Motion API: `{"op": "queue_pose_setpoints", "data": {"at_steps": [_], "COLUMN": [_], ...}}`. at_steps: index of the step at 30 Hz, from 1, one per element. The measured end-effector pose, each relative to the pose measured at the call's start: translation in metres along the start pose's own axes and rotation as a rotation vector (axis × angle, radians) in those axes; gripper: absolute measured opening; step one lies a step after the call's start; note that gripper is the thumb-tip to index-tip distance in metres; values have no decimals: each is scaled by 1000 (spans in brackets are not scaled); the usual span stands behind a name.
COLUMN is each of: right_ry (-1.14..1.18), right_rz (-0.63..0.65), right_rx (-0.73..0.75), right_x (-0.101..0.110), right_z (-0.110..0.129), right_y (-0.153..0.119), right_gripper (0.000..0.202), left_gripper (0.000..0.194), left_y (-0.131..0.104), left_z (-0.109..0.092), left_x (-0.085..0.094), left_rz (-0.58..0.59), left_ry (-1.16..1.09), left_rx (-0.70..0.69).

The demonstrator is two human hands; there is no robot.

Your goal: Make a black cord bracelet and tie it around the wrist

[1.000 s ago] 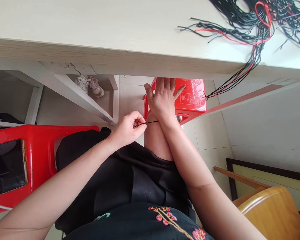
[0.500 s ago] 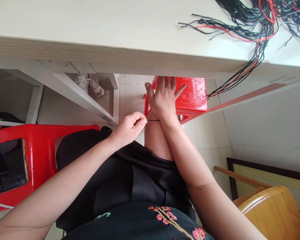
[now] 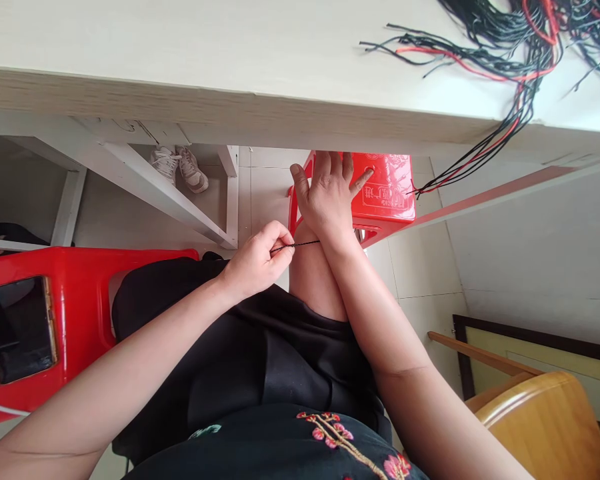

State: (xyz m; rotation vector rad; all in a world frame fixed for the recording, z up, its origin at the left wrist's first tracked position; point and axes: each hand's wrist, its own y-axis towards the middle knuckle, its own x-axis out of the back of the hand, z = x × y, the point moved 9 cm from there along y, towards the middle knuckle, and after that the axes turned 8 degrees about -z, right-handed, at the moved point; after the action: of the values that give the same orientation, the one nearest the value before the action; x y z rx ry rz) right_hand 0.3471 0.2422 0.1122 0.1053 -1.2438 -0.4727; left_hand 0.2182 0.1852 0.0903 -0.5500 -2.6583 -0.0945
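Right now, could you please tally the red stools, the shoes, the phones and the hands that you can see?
Red stools: 2, one beside the lap, one under the table
Shoes: 2, a pale pair on the floor
Phones: 1, dark, lying on the near stool
Hands: 2, left hand pinching a black cord, right hand spread open
Total: 7

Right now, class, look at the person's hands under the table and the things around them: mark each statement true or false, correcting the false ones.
1. The left hand pinches a thin black cord. True.
2. The right hand is a closed fist. False: its fingers are spread flat.
3. A phone lies on the red stool at the left. True.
4. The bundle of cords on the table is all white. False: black and red.
5. A pair of shoes sits under the table. True.
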Motion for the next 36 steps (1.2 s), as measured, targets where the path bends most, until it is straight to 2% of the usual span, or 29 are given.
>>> {"op": "queue_pose_setpoints", "data": {"at_steps": [7,14,21,24,28,36], "right_ry": [35,44,53,48,46,41], "right_rz": [-9,-7,7,12,15,3], "right_rx": [6,5,-1,-4,-5,-3], "right_x": [0,-1,-2,-2,-2,0], "right_z": [-1,-1,-1,-1,-1,0], "right_y": [0,-1,-1,-1,-1,-1], "right_gripper": [58,59,60,59,58,59], "left_gripper": [7,6,16,6,12,5], "left_y": [-3,-1,-1,-2,-4,-3], "left_z": [-7,-4,-6,-6,-4,-1], "left_x": [0,1,3,2,-1,-3], "left_rz": [27,4,-8,-1,22,58], "left_ry": [14,25,42,22,-4,20], "left_rx": [-83,-92,-105,-107,-97,-111]}}
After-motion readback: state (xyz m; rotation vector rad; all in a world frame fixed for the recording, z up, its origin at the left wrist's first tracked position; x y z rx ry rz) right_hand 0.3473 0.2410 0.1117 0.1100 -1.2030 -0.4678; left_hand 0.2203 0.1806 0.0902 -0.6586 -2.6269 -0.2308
